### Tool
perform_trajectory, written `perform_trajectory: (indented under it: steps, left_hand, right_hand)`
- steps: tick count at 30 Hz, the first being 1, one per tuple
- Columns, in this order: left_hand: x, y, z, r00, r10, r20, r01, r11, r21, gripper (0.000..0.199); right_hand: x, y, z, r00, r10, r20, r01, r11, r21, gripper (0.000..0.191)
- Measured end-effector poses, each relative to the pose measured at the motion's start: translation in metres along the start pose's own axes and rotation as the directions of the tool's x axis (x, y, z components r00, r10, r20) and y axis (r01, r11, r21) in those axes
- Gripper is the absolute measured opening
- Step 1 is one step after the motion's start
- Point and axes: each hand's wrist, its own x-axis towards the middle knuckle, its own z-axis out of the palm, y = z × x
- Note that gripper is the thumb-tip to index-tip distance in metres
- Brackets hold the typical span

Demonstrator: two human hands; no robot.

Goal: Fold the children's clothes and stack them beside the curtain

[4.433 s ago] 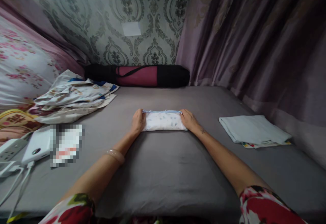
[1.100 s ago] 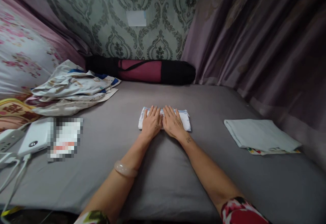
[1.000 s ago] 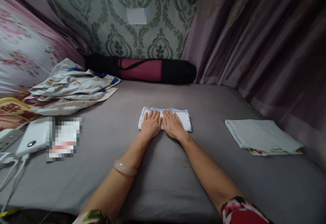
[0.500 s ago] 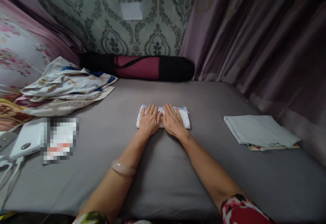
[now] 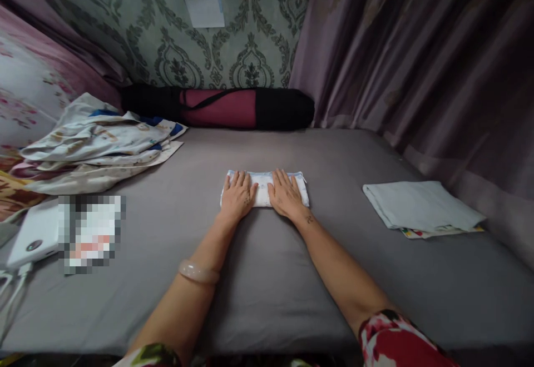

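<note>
A white folded cloth [image 5: 262, 193] with a pale blue edge along its far side lies on the grey bed sheet [image 5: 267, 267]. My left hand [image 5: 239, 196] rests palm down on its left part, fingers stretched out and pointing away from me. On the right part, my right hand [image 5: 287, 193] lies flat in the same way, thumb toward the middle. Between the two thumbs a strip of the cloth shows. The areas under both palms are hidden.
At left are a pile of crumpled clothes [image 5: 104, 139], a white power bank [image 5: 35, 233] with cables and a blurred-out packet [image 5: 94, 233]. A folded pale cloth [image 5: 421, 206] lies at right. A long black and maroon bag [image 5: 221, 108] lies along the wall.
My hands have slid apart, so more of the cloth shows between them. The whole view has shifted slightly.
</note>
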Motion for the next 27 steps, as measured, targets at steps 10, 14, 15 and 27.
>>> perform_trajectory:
  steps: [10, 14, 15, 27]
  left_hand:
    - [0.001, -0.005, -0.003, 0.999, -0.031, 0.026, 0.031, 0.999, 0.008, 0.059]
    - [0.003, -0.011, -0.001, 0.995, -0.079, 0.066, 0.079, 0.997, 0.016, 0.061]
    - [0.004, -0.012, -0.001, 0.992, -0.084, 0.097, 0.083, 0.996, 0.013, 0.062]
    - [0.004, -0.027, -0.003, 0.988, -0.126, 0.084, 0.127, 0.992, -0.01, 0.063]
  right_hand:
    - [0.002, 0.007, 0.002, 1.0, 0.029, -0.003, -0.029, 1.0, -0.01, 0.06]
    - [0.002, 0.011, 0.002, 0.993, 0.1, -0.056, -0.103, 0.993, -0.05, 0.059]
    - [0.002, 0.012, 0.003, 0.993, 0.114, -0.04, -0.116, 0.992, -0.049, 0.06]
    - [0.007, 0.037, -0.004, 0.986, 0.163, -0.029, -0.165, 0.985, -0.045, 0.062]
